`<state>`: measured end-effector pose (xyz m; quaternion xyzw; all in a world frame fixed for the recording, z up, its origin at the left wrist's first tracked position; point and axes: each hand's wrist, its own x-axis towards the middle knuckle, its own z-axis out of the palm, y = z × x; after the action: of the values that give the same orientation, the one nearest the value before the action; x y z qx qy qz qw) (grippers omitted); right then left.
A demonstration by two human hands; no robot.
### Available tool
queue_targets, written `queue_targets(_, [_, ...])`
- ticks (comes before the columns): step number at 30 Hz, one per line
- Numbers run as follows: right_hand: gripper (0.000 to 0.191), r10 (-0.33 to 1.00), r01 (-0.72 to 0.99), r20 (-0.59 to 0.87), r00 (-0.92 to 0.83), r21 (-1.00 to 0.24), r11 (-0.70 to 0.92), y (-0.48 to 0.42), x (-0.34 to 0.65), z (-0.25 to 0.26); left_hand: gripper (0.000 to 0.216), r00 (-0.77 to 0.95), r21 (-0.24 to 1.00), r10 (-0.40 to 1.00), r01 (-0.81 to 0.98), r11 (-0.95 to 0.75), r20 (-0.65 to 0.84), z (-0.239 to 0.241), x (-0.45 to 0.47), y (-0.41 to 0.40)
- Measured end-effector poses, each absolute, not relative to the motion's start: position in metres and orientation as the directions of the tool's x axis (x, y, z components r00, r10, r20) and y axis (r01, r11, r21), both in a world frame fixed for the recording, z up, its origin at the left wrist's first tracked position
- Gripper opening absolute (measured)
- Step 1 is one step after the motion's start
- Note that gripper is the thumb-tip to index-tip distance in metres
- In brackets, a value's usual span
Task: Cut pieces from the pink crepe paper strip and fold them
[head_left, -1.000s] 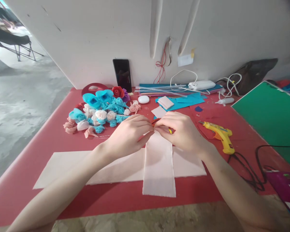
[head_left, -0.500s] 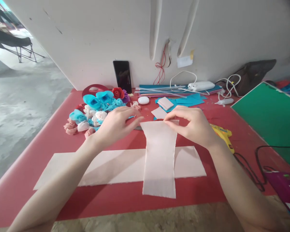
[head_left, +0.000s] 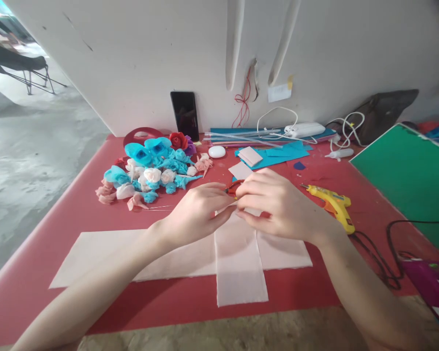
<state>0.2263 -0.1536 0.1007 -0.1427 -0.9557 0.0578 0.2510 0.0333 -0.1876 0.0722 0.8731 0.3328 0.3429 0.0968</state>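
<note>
A short strip of pale pink crepe paper (head_left: 241, 273) runs toward me across a longer pale pink strip (head_left: 106, 248), which lies crosswise on the red tabletop. At the short strip's far end my left hand (head_left: 201, 209) and my right hand (head_left: 274, 207) are almost touching. Both are closed, with fingertips pinching its top edge. My fingers hide much of that edge. Just beyond them shows part of an orange-handled tool (head_left: 234, 186), perhaps scissors.
Blue, white, pink and red paper flowers (head_left: 152, 174) are heaped at the left. A yellow glue gun (head_left: 331, 202) lies to the right, its cord trailing. Behind are blue paper sheets (head_left: 289, 152) and a phone (head_left: 185, 116); a green board (head_left: 406, 180) stands at right.
My hands have come together and moved down toward me. My left hand, apart from the strip's corner before, now pinches the edge too. The strip's far end has dropped and bunched between the fingers.
</note>
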Motion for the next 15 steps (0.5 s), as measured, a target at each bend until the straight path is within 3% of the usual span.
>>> queue_targets(4, [0.024, 0.266, 0.281, 0.435, -0.86, -0.029, 0.959, -0.162, 0.223, 0.101, 0.024, 0.571, 0.409, 0.679, 0.542, -0.734, 0.461, 0.075, 0.034, -0.192])
queue_targets(8, [0.024, 0.281, 0.299, 0.446, -0.85, -0.03, 0.954, -0.159, 0.23, 0.104, 0.023, 0.527, 0.426, 0.732, 0.596, -0.68, 0.432, 0.077, 0.029, -0.193])
queue_targets(15, [0.027, 0.426, 0.482, 0.424, -0.799, 0.027, 0.876, -0.145, 0.244, 0.109, 0.029, 0.476, 0.434, 0.766, 0.636, -0.639, 0.431, 0.077, 0.018, -0.184])
